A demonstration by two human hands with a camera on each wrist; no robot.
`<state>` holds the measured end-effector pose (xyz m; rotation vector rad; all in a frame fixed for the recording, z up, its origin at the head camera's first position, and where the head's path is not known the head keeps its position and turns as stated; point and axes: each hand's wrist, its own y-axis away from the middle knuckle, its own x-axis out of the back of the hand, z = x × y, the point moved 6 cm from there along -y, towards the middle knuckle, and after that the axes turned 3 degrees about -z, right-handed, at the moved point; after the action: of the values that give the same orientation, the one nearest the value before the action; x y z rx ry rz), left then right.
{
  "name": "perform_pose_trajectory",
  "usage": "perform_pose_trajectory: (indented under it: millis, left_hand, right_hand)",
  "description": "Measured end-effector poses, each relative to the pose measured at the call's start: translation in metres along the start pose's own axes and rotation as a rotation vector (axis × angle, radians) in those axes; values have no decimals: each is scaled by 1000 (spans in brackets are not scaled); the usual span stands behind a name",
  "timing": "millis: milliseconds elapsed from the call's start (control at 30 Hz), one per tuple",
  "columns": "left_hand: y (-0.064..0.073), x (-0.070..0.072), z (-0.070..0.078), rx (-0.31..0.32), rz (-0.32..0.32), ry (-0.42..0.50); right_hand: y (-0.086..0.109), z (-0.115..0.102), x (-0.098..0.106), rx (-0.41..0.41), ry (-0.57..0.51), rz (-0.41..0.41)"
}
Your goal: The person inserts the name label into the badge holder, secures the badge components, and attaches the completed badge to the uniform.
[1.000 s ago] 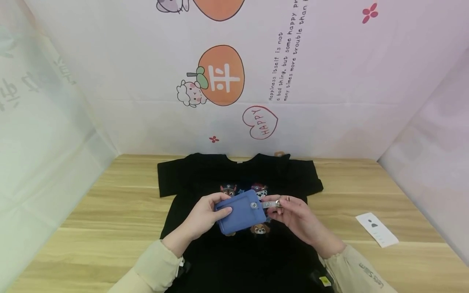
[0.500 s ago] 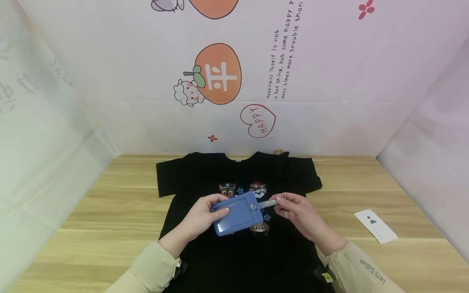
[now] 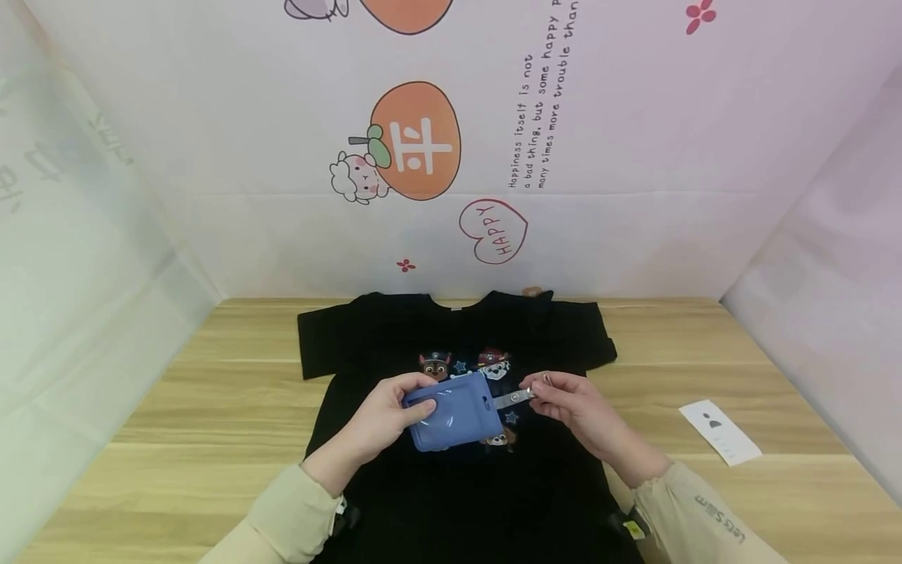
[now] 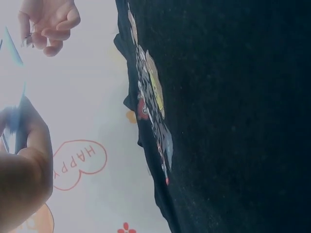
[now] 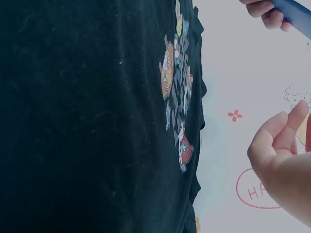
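My left hand (image 3: 384,419) grips the left end of a blue badge holder (image 3: 461,419), thumb on its front and the other fingers behind. It is held over a black T-shirt (image 3: 451,501) with cartoon dogs printed on the chest. A dark slot shows near the holder's right edge. My right hand (image 3: 574,407) pinches the metal clip end of a short translucent strap (image 3: 513,399) with a snap button; the strap's other end meets the holder's edge beside the slot. In the right wrist view the holder (image 5: 294,14) appears at the top right corner.
A small white card (image 3: 720,432) with a printed person icon lies on the wooden table (image 3: 705,352), right of the shirt. White printed cloth (image 3: 620,141) stands behind the table and along both sides.
The snap on the holder's front has gone from sight, and the slot now shows. The right hand has drawn the strap slightly right; the holder has tilted and shifted a little left.
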<state>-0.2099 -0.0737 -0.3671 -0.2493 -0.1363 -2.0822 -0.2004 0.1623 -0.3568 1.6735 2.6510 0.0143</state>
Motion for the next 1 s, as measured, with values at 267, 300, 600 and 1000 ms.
perform_pose_trajectory:
  millis: [267, 300, 600, 1000]
  left_hand:
    - [6, 8, -3, 19, 20, -7]
    - [6, 10, -3, 22, 24, -12]
    - [15, 21, -9, 49, 43, -21]
    - [20, 28, -12, 71, 44, -8]
  right_hand:
    - [0, 0, 7, -5, 63, -44]
    - [-1, -1, 10, -10, 75, -47]
    - [-8, 5, 35, -103, 197, -135]
    - [-30, 18, 34, -256, 481, -240]
